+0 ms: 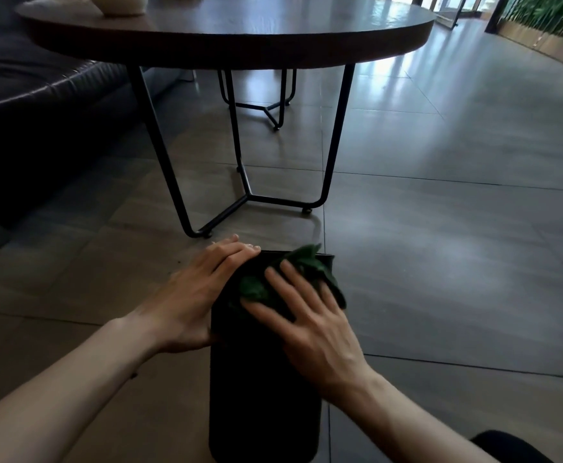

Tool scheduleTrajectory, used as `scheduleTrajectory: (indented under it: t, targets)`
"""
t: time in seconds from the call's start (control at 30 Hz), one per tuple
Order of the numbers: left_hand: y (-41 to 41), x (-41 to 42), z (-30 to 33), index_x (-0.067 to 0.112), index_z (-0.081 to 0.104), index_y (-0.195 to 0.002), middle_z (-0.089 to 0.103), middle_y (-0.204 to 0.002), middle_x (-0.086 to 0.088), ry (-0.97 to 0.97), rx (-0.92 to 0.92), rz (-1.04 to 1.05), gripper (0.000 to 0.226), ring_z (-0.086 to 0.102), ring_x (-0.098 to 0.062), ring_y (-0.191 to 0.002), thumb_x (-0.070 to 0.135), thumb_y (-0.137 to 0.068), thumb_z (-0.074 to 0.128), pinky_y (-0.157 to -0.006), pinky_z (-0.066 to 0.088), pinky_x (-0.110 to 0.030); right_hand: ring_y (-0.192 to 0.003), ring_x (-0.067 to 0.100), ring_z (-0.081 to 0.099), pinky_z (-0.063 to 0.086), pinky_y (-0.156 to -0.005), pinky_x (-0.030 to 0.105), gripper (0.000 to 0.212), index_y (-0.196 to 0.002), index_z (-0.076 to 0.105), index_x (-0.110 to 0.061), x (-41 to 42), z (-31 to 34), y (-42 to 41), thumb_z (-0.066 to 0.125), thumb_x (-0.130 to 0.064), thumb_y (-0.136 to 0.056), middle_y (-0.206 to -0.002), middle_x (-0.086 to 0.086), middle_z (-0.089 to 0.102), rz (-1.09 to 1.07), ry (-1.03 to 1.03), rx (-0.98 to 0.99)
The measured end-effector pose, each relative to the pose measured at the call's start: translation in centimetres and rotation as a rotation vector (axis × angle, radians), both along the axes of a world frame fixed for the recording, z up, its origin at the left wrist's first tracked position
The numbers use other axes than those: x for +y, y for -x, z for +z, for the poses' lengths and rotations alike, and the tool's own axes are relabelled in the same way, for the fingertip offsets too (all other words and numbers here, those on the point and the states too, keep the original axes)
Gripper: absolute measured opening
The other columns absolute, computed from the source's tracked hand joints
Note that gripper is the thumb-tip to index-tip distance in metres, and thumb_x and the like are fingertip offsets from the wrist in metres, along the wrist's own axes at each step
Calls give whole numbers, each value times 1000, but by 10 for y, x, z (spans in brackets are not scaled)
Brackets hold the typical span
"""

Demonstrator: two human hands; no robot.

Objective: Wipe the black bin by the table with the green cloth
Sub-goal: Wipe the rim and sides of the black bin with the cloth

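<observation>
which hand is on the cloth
The right hand: its straight fingers press the green cloth flat on the bin. The left hand lies bare along the bin's left edge.

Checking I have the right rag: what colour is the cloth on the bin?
Dark green; the cloth lies on the black bin under the right hand, head view.
</observation>
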State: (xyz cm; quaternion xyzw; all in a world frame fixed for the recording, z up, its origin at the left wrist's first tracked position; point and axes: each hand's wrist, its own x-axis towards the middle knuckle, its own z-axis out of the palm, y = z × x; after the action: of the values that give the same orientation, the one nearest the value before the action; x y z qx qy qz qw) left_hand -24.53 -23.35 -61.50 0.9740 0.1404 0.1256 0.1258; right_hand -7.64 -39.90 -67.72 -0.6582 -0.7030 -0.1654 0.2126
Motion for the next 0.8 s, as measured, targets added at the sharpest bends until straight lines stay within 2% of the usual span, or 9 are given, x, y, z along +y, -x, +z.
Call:
scheduleTrajectory:
  t: [0.07, 0.13, 0.27, 0.33, 0.43, 0.53, 0.63, 0.7, 0.8]
  targets:
    - [-1, -1, 0, 25, 24, -157, 27, -158, 9, 3, -9, 1, 109, 11, -7, -153, 46, -69, 84, -117, 29, -28, -153, 34, 36, 43, -112, 61, 42, -145, 55, -37, 3, 1, 3, 56, -39, -103, -159, 12, 48, -30, -23, 44]
    - [1, 1, -1, 25, 24, -157, 27, -158, 9, -19, -3, -11, 111, 10, -6, -153, 42, -66, 87, -116, 31, -28, -152, 34, 38, 40, -116, 61, 34, -138, 61, -35, -9, -14, 9, 59, -34, -104, -157, 12, 51, 44, -40, -35]
    - [6, 4, -1, 33, 15, -157, 17, -158, 17, -59, 94, 5, 138, 3, -3, -153, 42, -45, 96, -109, 30, -24, -148, 31, 45, 47, -112, 51, 20, -122, 66, -38, -51, -55, 21, 55, -29, -108, -149, 7, 61, 285, 8, -218]
    - [7, 3, -2, 34, 13, -157, 16, -159, 18, -57, 99, -3, 141, 3, -3, -153, 44, -43, 96, -110, 30, -25, -145, 26, 50, 48, -112, 44, 21, -119, 63, -41, -66, -63, 27, 50, -28, -110, -144, 0, 64, 305, 63, -297]
    - [10, 2, -4, 33, 12, -157, 14, -159, 18, -67, 98, -8, 142, 1, -2, -153, 47, -43, 95, -112, 25, -22, -125, 19, 66, 52, -108, 40, 20, -114, 63, -42, -74, -51, 33, 50, -27, -108, -131, -4, 69, 262, 67, -275]
    - [15, 2, -5, 33, 13, -157, 15, -158, 19, -89, 95, 1, 142, 2, -1, -153, 50, -42, 94, -107, 26, -19, -96, 25, 72, 59, -84, 36, 16, -111, 72, -30, -70, -16, 22, 64, -24, -99, -113, 7, 73, 182, -60, 45]
    - [19, 4, -5, 33, 12, -158, 15, -159, 20, -96, 93, -22, 141, 4, -3, -154, 50, -44, 93, -105, 30, -19, -91, 14, 70, 56, -78, 22, 37, -109, 70, -33, -70, 30, -14, 79, -20, -74, -108, -3, 70, -22, -163, 550]
    - [20, 6, -5, 33, 12, -158, 15, -160, 19, -88, 84, -39, 140, 6, -5, -154, 52, -45, 92, -105, 34, -21, -83, 6, 73, 56, -69, 15, 45, -104, 65, -41, -68, 59, -44, 85, -16, -72, -101, -10, 72, -218, -217, 923]
    - [26, 6, -6, 33, 12, -158, 17, -161, 18, -103, 81, -55, 140, 10, -5, -154, 57, -45, 91, -108, 34, -21, -73, 12, 76, 55, -52, 16, 48, -108, 66, -31, -58, 84, -97, 91, -31, -67, -96, 0, 75, -380, -268, 1357]
